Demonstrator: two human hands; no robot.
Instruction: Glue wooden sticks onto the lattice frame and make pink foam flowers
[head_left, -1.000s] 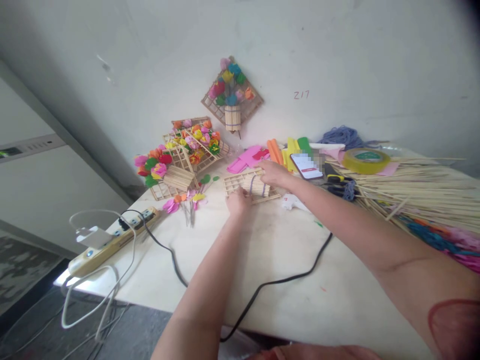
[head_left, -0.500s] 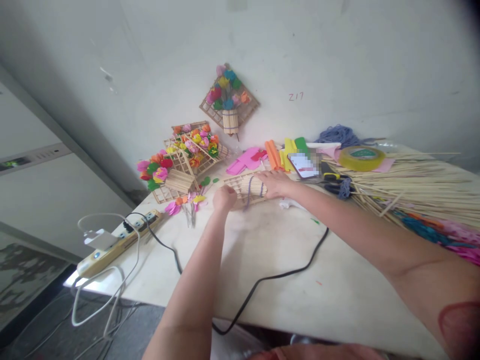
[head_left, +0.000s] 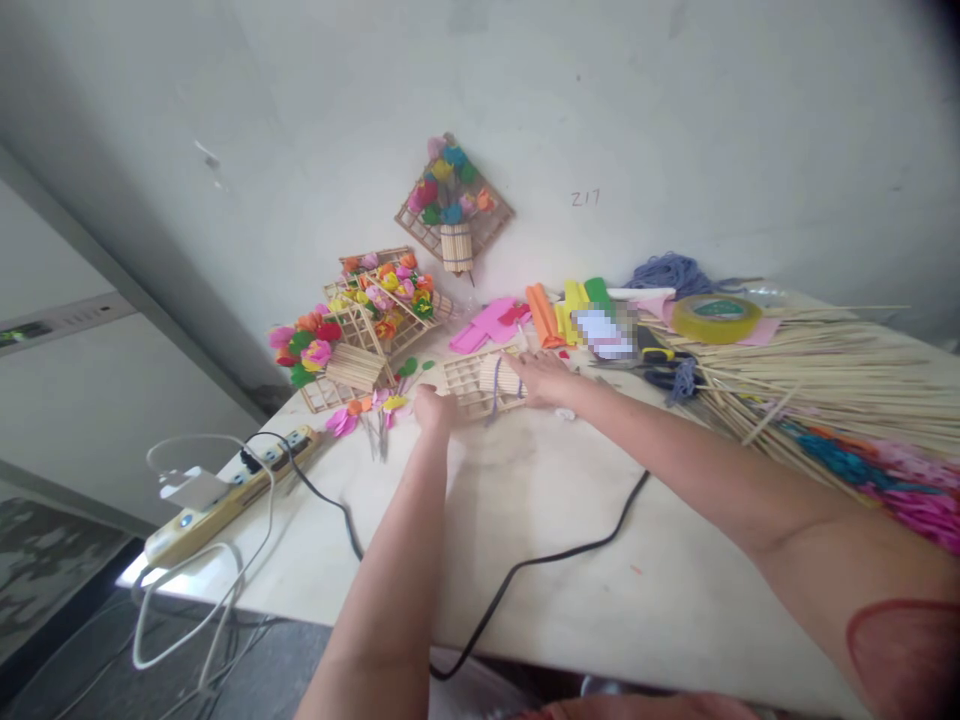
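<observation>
A: Largest first?
B: Grey wall (head_left: 675, 130), well beyond the fingers of the left hand (head_left: 433, 410) and right hand (head_left: 546, 382). Next, the pale worktop (head_left: 555, 510), spread out beneath both.

A: Then?
B: Loose sticks (head_left: 810, 365), fanned out well to the right of the right fingers. After those, a heap of flowered lattices (head_left: 379, 297), beyond the left fingers and off to their left.

A: Smaller still?
B: Power strip (head_left: 234, 492), left of the left fingers and nearer than them. Diamond-shaped flower panel (head_left: 455, 215), up against the wall, well beyond both sets of fingers.

A: And between the hands?
B: Lattice panel (head_left: 466, 385), lying flat from the left fingers to the right ones. On it, next to the right fingers, a stick roll (head_left: 495, 375) banded with blue cord (head_left: 495, 390), one length trailing toward the near edge.

A: State of the fingers?
B: Right: laid over the roll's right end, touching. Gripping or merely resting? Can't tell. Left: drawn in narrow at the panel's left edge. Can't tell about any pinch there.

A: Smallest?
B: Orange paper (head_left: 544, 315), just beyond the right fingers. Tape roll (head_left: 716, 331), farther right. Last, loose petals (head_left: 360, 406), near the left fingers, on their left.
</observation>
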